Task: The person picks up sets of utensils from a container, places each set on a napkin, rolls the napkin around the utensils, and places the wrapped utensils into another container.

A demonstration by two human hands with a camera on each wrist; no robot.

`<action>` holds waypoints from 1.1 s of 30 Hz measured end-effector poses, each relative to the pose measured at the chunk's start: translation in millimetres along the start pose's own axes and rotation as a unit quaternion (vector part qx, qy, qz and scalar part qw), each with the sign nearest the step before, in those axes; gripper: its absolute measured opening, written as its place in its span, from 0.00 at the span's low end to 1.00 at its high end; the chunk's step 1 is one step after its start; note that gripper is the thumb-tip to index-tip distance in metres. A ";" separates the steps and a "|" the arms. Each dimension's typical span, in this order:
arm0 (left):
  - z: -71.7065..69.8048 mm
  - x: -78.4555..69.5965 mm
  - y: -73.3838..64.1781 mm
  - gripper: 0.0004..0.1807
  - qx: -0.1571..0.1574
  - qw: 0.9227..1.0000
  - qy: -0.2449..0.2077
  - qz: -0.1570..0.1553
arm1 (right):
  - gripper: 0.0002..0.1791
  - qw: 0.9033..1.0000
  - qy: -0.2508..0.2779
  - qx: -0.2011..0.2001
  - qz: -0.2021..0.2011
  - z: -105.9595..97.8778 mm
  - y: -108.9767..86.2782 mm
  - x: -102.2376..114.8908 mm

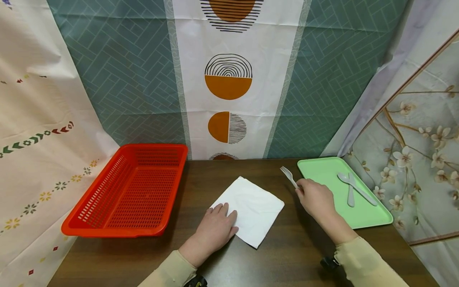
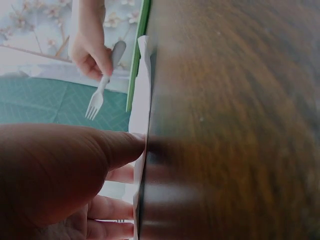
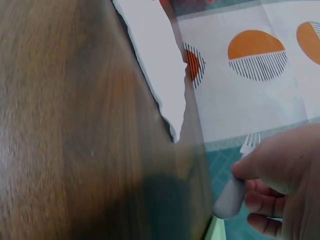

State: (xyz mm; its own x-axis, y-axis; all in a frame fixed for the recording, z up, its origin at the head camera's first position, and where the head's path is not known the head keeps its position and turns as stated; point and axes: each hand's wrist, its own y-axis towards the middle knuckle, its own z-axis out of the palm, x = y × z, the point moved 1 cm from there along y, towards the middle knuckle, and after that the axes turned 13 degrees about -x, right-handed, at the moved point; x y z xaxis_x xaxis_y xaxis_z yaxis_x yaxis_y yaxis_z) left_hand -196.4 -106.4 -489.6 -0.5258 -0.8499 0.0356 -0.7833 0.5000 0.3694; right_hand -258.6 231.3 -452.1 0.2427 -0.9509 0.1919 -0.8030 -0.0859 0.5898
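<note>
Holding a white fork by its handle, the right hand is poised between a white napkin and a green tray, the fork raised clear of the table. Judged from this arrangement, the work is at an early stage: one utensil is in hand but not yet set down, whereas a spoon and what appears to be a knife lie crossed on the tray, the spoon uppermost, both untouched. No utensil rests on the visible part of the napkin, which lies flat and askew. The right forearm enters from the lower right; thumb and fingers pinch the handle, with its end projecting beyond the grip in the left wrist view and the tines directed forward and leftward. The left hand rests on the napkin's left portion, fingers extended and thumb spread at the edge, grasping nothing. A red basket stands farther left, apart from both hands.
</note>
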 end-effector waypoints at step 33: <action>-3.0 0.5 -0.8 0.23 -0.002 1.000 -0.005 0.001 | 0.07 0.990 0.092 0.102 0.021 32.1 4.5 63.1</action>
State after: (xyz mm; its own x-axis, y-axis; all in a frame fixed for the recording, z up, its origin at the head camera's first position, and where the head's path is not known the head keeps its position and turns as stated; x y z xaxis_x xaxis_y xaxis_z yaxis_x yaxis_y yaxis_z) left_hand -195.0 -107.7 -487.0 -0.5305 -0.8472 0.0278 -0.7811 0.5013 0.3723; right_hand -264.3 161.4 -462.6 0.2863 -0.8863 0.3640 -0.9031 -0.1227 0.4116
